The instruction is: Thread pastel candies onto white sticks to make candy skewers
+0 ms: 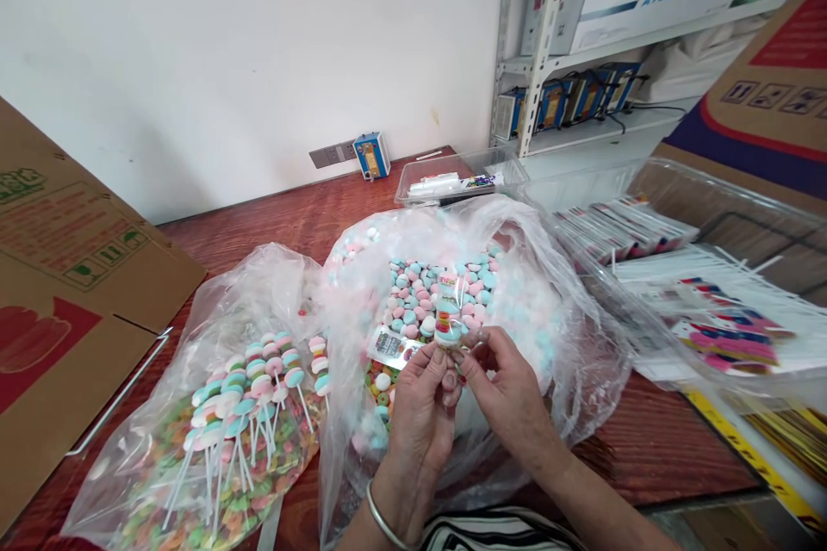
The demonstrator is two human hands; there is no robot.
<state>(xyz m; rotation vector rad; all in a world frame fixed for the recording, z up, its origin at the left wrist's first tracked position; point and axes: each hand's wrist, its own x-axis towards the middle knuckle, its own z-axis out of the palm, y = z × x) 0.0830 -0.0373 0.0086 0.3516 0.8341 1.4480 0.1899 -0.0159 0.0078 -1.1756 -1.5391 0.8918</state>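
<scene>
A candy lollipop (448, 320) of stacked sweets stands upright in a clear printed wrapper. My left hand (423, 396) pinches the wrapper's lower end between thumb and fingers. My right hand (507, 383) closes on the same lower end from the other side, and the fingertips hide what they grip there. Behind the hands, a large clear plastic bag (585, 379) holds pink, blue and white round candies (413, 297). A flat printed wrapper (391, 347) lies on the candies beside my left hand, near several green and orange gummy rings (381, 379).
Assembled candy sticks (249, 400) lie on a bag of gummy rings (155, 499) at left. Clear trays of wrappers (730, 327) and white sticks stand at right, above gold twist ties (792, 439). Cardboard boxes (83, 258) flank the wooden table (239, 219); shelves (543, 43) stand behind.
</scene>
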